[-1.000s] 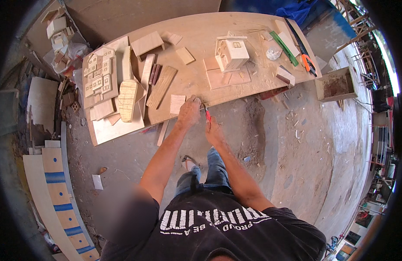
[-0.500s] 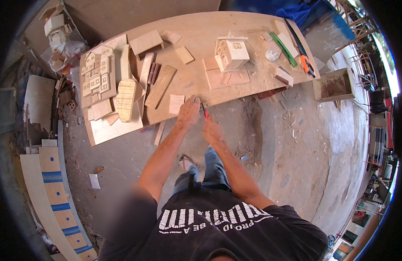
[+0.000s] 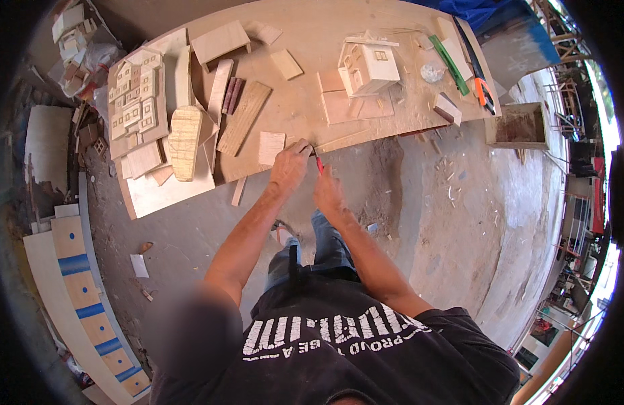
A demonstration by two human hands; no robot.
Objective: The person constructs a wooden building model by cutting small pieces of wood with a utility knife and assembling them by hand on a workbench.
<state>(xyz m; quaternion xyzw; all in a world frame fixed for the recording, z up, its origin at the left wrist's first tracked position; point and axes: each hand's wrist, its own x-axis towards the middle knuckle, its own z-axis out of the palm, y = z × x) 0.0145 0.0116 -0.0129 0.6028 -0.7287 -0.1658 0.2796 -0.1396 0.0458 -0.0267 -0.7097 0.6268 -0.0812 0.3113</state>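
Slim red-handled tool (image 3: 319,163) gripped in the right hand (image 3: 330,194), its dark end directed at the near edge of the wooden worktable (image 3: 291,94). Left hand (image 3: 289,166) placed at that edge, just beside the tool, fingers drawn together; whether anything is pinched there cannot be told. Square wooden piece (image 3: 271,147) laid flat near its left side. Wooden model house (image 3: 370,66) set farther back; orange-handled saw (image 3: 485,93) laid toward the right end.

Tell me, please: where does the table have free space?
The tabletop has a bare, dusty patch between the rough plank and the model house, beyond the left hand. Boards and a model facade crowd its left end; an orange-handled saw and green strip, its right.
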